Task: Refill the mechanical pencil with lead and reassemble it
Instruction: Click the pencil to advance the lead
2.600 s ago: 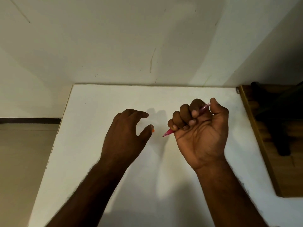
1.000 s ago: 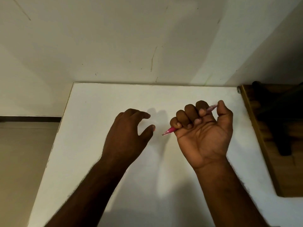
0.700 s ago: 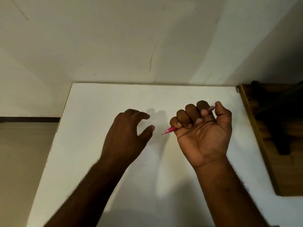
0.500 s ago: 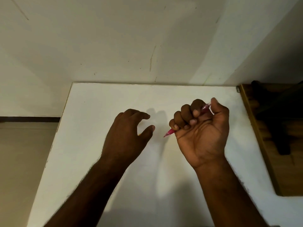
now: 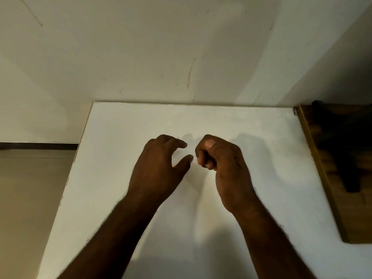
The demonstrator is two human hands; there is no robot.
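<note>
Bare forearms [image 5: 112,234], no sleeves

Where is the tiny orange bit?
In the head view, the orange bit peeks out by the thumb of the left hand, on the white table.

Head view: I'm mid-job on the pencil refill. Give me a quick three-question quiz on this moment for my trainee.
1. True or false: the right hand lies with straight fingers flat on the white table.
2. How much of the mechanical pencil shows in this view? A) the whole barrel, lying on the table; B) a pink tip poking out of the left hand; C) none of it.
3. Fill in: a small ___ sliver peeks out below the left hand's thumb.

Key: 1 false, its fingers are curled, back of the hand toward the camera. 2 C. 3 orange.
</note>
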